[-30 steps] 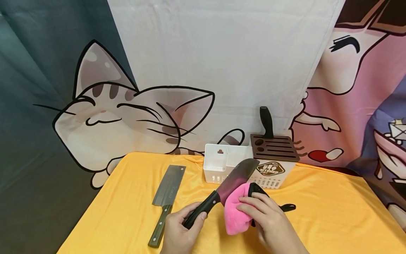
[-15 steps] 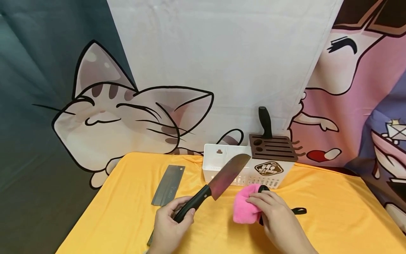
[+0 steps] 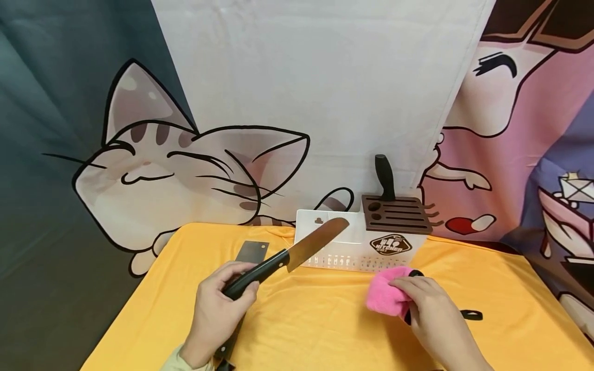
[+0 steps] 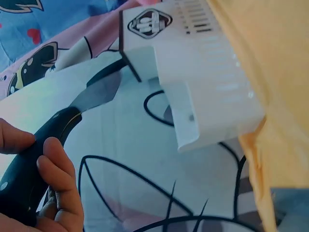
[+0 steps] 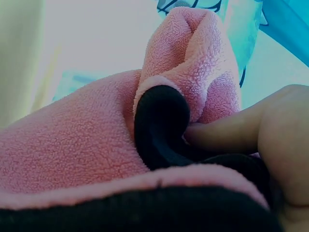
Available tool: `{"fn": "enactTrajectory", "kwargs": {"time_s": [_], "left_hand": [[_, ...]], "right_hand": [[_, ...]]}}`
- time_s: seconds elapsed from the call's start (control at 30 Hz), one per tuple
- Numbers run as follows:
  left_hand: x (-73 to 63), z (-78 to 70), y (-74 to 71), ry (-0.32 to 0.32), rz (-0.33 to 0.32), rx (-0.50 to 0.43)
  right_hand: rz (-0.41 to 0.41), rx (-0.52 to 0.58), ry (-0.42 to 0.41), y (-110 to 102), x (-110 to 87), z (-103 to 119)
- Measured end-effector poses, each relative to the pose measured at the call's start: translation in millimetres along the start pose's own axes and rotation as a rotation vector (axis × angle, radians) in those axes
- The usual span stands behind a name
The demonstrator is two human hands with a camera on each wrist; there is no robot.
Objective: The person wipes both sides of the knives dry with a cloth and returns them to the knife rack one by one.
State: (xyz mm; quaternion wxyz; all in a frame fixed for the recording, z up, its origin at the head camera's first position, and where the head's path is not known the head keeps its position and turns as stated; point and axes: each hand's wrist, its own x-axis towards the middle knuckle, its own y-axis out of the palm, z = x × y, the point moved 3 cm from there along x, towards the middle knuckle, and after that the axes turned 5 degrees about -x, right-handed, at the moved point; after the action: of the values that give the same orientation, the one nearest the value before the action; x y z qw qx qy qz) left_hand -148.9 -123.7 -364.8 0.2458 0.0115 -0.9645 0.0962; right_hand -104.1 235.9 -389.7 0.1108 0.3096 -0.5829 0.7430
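Note:
My left hand (image 3: 223, 304) grips the black handle of a kitchen knife (image 3: 317, 243), whose broad blade points up and to the right. In the left wrist view the fingers and thumb wrap around the knife handle (image 4: 53, 123). Under that hand lies a cleaver (image 3: 252, 251) on the yellow cloth, its handle partly covered. At the right, my right hand (image 3: 441, 319) holds a bunched pink towel (image 3: 387, 294) with black trim, apart from the blade. Up close in the right wrist view, the fluffy towel (image 5: 77, 130) is folded, with a finger pressed into it.
Behind the blade tip stands a white knife holder (image 3: 394, 257) with a brown slotted top (image 3: 399, 214). A black-handled tool (image 3: 384, 178) sits upright in one slot. The yellow tablecloth (image 3: 315, 324) covers the table; a printed cartoon curtain (image 3: 315, 93) hangs behind.
The knife and left hand have moved left and down, over the cleaver. My right hand has drawn the towel to the right, off the blade it overlapped a second ago.

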Motion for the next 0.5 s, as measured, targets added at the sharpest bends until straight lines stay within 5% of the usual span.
{"fn": "enactTrajectory", "kwargs": {"time_s": [0.27, 0.5], "left_hand": [[24.8, -14.5, -11.0, 0.023, 0.011, -0.002], [54.0, -27.4, -14.9, 0.026, -0.027, -0.138]], "right_hand": [[0.002, -0.021, 0.07, -11, -4.4, -23], [-0.003, -0.021, 0.114, -19, -6.3, -33]]}}
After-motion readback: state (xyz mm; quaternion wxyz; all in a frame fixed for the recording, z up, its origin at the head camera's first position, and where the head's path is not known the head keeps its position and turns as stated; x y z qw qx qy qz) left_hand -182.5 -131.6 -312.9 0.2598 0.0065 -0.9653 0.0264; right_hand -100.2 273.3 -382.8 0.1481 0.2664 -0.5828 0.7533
